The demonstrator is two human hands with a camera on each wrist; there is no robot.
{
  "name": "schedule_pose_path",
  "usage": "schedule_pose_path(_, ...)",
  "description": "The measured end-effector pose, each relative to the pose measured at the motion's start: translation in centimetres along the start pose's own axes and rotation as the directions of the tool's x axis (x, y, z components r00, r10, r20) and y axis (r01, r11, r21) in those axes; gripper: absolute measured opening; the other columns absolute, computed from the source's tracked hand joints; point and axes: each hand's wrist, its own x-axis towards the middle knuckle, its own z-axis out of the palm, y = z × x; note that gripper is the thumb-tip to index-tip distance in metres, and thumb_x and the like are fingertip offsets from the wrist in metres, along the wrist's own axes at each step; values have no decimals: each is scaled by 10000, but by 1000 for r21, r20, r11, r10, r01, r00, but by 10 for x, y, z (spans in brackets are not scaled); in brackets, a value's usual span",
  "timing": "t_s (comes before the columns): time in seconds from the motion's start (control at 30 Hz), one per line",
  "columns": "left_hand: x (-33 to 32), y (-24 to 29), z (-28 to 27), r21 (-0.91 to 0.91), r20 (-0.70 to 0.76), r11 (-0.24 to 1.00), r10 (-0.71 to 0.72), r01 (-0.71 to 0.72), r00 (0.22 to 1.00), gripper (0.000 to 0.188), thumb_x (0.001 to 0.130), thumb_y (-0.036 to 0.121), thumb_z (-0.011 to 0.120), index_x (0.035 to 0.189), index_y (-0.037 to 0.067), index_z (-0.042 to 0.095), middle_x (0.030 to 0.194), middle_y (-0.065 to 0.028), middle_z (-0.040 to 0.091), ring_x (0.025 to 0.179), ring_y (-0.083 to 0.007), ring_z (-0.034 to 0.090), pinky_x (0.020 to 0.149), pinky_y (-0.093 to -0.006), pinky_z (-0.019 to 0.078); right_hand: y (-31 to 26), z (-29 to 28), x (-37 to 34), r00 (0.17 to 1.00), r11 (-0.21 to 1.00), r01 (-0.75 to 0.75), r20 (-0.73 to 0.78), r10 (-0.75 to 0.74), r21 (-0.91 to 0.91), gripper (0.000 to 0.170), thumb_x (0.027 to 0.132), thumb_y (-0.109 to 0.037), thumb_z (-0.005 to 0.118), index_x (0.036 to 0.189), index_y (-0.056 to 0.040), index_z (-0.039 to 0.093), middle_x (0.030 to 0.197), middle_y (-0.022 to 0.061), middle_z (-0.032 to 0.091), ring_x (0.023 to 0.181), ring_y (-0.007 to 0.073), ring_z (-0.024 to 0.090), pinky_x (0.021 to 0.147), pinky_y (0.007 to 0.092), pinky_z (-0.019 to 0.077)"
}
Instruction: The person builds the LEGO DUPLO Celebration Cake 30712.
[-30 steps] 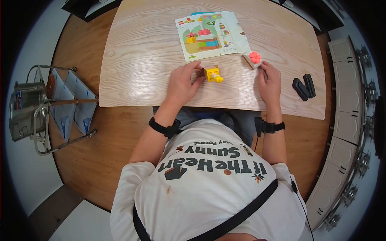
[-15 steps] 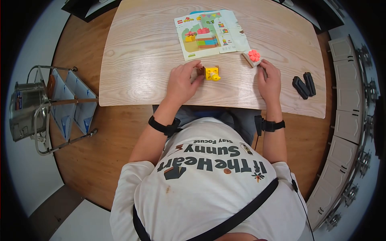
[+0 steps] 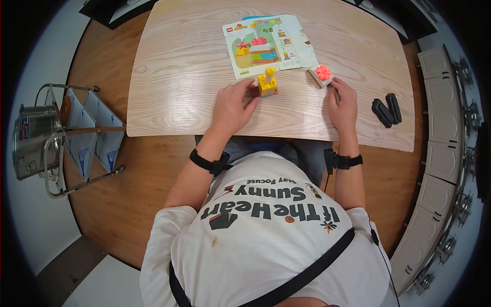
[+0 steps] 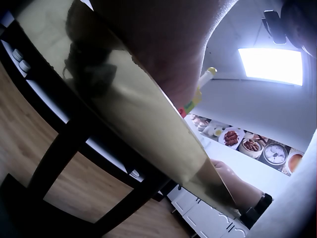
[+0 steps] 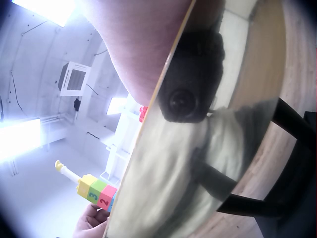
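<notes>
A stack of toy blocks point(image 3: 268, 86) with a yellow top and a candle-like piece stands between the thumb and fingers of my left hand point(image 3: 232, 106), which grips it low down. In the right wrist view, the stack's yellow, green and red blocks point(image 5: 99, 192) carry printed numbers, with my left hand point(image 5: 91, 224) at its base. My right hand point(image 3: 343, 105) lies on the table, loosely bent, its fingertips at the corner of a whitish block point(image 3: 321, 80) topped by a pink flower piece point(image 3: 323, 72). Whether they touch is unclear.
An opened instruction sheet point(image 3: 268, 43) lies beyond both hands on the wooden table point(image 3: 179, 66). Two black objects point(image 3: 387, 110) are at the right, near the table's edge. A metal cart point(image 3: 89, 128) stands on the floor to the left.
The block stack has tipped away from my body, so its candle piece now points toward the sheet rather than toward me. Both hands have stayed nearly in place.
</notes>
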Motion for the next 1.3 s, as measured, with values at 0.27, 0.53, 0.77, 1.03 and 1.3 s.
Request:
schedule_pose_path(0.27,1,8,-3,-38,26,998,-42,43,999,438,909,162,807,1315,108,653,1118,-88,764,985,-339,702,877,-464,513,0,-3,-5,1000,1000,10,3,-10,-12,204,968,-93,731,1166,-56,763,1313,111,756,1187,350,657,1034,438,526)
schedule_pose_path(0.53,1,0,0,-16,6,1000,3,-3,1000,496,883,158,830,1348,93,673,1130,-47,762,779,-237,616,812,-402,516,1,0,-2,1000,1000,7,-2,-7,-2,205,969,-92,728,1168,-57,764,1319,112,754,1186,350,656,1037,438,524)
schedule_pose_path(0.77,0,2,1,-10,2,1000,-20,20,1000,501,875,146,834,1346,92,671,1140,-42,764,780,-238,621,805,-396,514,-3,-1,1,1000,1000,-7,8,7,5,208,972,-96,721,1172,-53,763,1321,115,753,1193,351,651,1038,440,522)
schedule_pose_path(1.03,0,0,1,1,4,1000,6,-6,1000,481,888,156,832,1338,99,675,1124,-47,754,783,-239,627,811,-403,509,0,-2,-2,1000,1000,-6,18,6,-6,209,971,-94,723,1171,-49,761,1324,118,752,1196,349,652,1040,442,520)
schedule_pose_path(1.3,2,0,1,-13,14,1000,3,-3,1000,451,900,123,813,1329,119,676,1140,-63,754,863,-272,648,834,-420,505,-1,-2,-3,1000,1000,-6,9,6,-6,208,971,-92,723,1171,-51,762,1320,120,754,1193,352,653,1039,442,519)
